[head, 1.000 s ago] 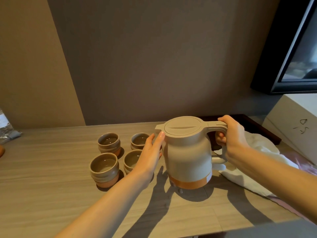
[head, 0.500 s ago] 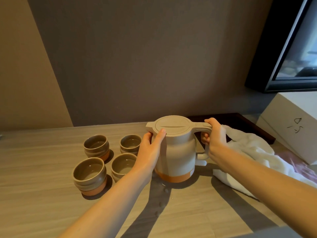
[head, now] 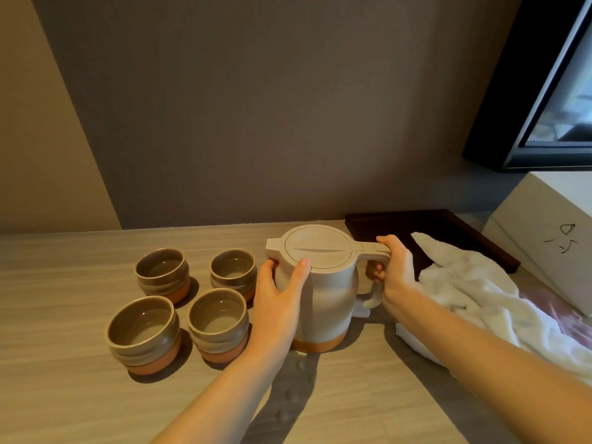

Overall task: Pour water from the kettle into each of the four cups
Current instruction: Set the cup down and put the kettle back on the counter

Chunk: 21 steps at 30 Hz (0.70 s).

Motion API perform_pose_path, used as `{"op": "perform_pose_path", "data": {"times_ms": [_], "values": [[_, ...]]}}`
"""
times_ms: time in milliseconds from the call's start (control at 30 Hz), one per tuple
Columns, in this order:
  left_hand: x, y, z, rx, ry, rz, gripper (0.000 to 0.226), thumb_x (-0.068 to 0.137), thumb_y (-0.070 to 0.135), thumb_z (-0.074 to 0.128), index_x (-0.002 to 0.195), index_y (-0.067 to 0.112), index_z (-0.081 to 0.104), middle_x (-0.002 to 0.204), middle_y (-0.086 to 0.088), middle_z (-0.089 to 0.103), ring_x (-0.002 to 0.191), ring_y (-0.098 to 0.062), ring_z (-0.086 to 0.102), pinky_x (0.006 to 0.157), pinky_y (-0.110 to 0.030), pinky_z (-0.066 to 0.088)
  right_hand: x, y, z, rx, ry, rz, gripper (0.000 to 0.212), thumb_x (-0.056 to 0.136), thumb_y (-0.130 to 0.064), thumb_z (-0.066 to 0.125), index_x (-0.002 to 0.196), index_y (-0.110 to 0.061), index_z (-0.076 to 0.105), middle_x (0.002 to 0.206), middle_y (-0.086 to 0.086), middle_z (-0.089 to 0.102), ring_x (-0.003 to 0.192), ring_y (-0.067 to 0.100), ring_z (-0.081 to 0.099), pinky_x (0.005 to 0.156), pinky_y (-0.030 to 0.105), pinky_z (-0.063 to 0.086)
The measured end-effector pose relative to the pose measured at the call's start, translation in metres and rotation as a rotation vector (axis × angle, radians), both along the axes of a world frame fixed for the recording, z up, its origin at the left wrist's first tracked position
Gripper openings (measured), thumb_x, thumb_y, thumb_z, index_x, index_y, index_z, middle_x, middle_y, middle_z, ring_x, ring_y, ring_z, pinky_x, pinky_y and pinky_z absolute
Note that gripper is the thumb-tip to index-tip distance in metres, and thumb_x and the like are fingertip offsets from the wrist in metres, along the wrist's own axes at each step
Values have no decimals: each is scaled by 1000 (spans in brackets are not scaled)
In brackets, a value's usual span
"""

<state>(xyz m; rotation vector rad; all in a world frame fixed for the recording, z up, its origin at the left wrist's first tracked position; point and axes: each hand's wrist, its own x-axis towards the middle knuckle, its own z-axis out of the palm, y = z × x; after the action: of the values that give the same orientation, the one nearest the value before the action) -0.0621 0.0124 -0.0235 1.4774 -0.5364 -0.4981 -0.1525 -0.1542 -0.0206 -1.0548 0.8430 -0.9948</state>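
Note:
A cream kettle with an orange base band and a shut round lid stands upright on the wooden table. My right hand is closed around its handle. My left hand cups the kettle's left side below the spout. To the left stand several grey-brown cups with orange bases in a square: back left cup, back right cup, front left cup, front right cup. Each cup shows water inside.
A crumpled white cloth lies right of the kettle, partly over a dark tray. A white box stands at the right, below a dark screen. Small water drops dot the table before the kettle.
The kettle has come down from a slight lift and now rests on the table close to the cups. Both hands have stayed on it. The camera view has shifted.

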Motion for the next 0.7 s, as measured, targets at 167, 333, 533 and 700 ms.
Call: {"op": "perform_pose_path", "data": {"times_ms": [167, 333, 533, 700], "values": [[-2, -1, 1, -10, -5, 37, 44, 84, 48, 62, 122, 35, 44, 104, 29, 50, 92, 11, 47, 70, -10, 35, 1, -4, -2, -21, -3, 25, 28, 88, -27, 54, 64, -12, 51, 53, -1, 49, 48, 11, 36, 48, 23, 31], [-6, 1, -2, -33, -4, 107, 63, 75, 59, 64, 129, 30, 48, 120, 15, 56, 102, 4, 50, 79, -18, 41, 8, -6, 2, -58, -4, 126, 36, 92, -25, 48, 58, -12, 48, 45, -3, 44, 41, 9, 32, 42, 20, 29], [-6, 5, -4, -55, 14, 143, 72, 63, 68, 65, 125, 33, 48, 122, 15, 55, 109, -3, 51, 91, -30, 45, 14, -9, 4, -60, 20, 224, 44, 93, -27, 44, 51, -14, 47, 41, -2, 39, 39, 10, 30, 42, 21, 27], [-4, 7, -2, -36, 26, 112, 57, 74, 59, 68, 121, 38, 44, 122, 16, 53, 100, 3, 49, 79, -21, 40, 12, -7, 5, -145, 171, 184, 45, 96, -31, 36, 58, -13, 54, 56, 5, 54, 58, 19, 47, 62, 32, 42]]}}
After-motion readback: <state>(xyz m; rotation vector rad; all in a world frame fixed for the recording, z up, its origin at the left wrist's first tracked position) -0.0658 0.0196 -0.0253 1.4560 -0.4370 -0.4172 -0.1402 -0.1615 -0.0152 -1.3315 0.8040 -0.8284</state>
